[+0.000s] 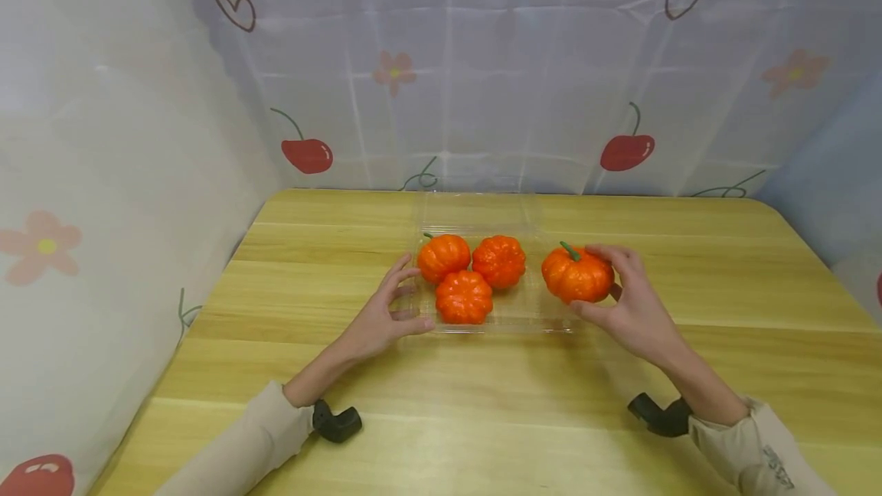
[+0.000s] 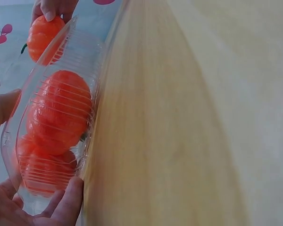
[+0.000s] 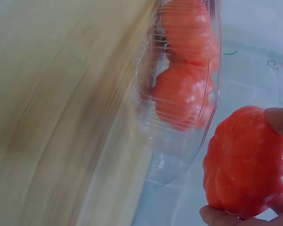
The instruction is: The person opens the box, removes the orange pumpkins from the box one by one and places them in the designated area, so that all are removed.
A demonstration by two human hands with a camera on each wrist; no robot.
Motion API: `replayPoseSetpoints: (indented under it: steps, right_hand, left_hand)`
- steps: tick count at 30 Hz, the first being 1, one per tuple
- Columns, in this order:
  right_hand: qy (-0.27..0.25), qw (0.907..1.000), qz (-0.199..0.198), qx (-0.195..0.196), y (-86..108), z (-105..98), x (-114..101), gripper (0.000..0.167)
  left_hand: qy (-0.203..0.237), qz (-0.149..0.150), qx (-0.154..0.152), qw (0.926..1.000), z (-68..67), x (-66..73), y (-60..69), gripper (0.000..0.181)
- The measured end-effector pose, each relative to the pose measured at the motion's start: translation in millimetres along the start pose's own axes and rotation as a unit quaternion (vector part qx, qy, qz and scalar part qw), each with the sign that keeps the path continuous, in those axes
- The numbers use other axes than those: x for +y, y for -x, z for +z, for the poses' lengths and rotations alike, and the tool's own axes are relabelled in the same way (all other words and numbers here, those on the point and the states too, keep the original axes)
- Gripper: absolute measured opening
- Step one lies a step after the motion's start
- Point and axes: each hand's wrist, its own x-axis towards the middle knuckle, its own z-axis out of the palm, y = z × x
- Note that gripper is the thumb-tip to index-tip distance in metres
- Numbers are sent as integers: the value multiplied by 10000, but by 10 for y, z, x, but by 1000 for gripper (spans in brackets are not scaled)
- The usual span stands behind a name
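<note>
- Beige sleeves (image 1: 237, 442) and black wrist pieces (image 1: 337, 421) are nearest, over the wooden table (image 1: 468, 419).
- The left hand (image 1: 375, 320) is loosely spread, its thumb and fingers against the left end of a clear plastic box (image 1: 527, 308).
- The right hand (image 1: 637, 320) is curved partway closed, gripping an orange pumpkin (image 1: 577, 275) by the box's right end, green stem up.
- Three other pumpkins (image 1: 463, 298) sit clustered in the box's left part.
- Behind stands a curtain (image 1: 482, 75) with printed cherries (image 1: 306, 155).
</note>
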Motion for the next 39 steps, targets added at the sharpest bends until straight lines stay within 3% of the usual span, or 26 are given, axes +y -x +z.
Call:
replayPoseSetpoints:
  steps: [10, 15, 29, 39]
  right_hand:
    - [-209, 9989, -2, 422, 6, 8, 144, 74]
    - [-40, 9985, 208, 499, 1, -13, 204, 75]
    - [344, 9960, 625, 536, -119, -109, 534, 77]
    - [629, 9950, 743, 210, -249, -120, 689, 78]
  left_hand:
    - [7, -33, 17, 10000, 19, -21, 10, 97]
    - [11, -39, 26, 10000, 25, -24, 12, 96]
    - [29, 24, -21, 10000, 23, 9, -7, 98]
    - [15, -1, 39, 10000, 1, -2, -14, 95]
